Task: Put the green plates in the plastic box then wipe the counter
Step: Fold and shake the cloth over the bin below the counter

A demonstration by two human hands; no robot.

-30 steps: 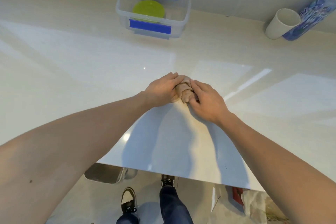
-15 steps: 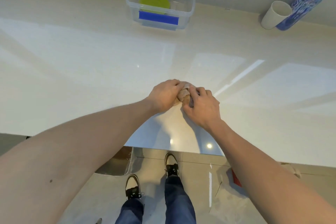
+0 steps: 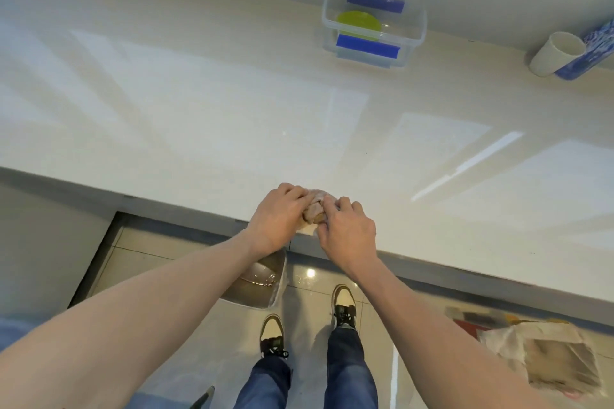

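A clear plastic box (image 3: pixel 419 23) with blue clips stands at the back of the pale counter (image 3: pixel 199 116), against the wall. Green plates (image 3: pixel 358 23) lie inside it. At the counter's front edge, my left hand (image 3: pixel 277 217) and my right hand (image 3: pixel 347 231) press together on a bunched brownish cloth (image 3: pixel 314 209). Fingers of both hands are closed over the cloth, and most of it is hidden under them.
A white cup (image 3: pixel 555 53) and a blue patterned bottle (image 3: pixel 588 53) lie at the back right. Below the counter edge a metal bin (image 3: pixel 262 282) stands on the tiled floor, beside my shoes. A plastic bag (image 3: pixel 545 355) lies on the floor at right.
Both hands have dragged the cloth toward me to the counter's front edge. The view has tilted down and left, so the box now sits further right.
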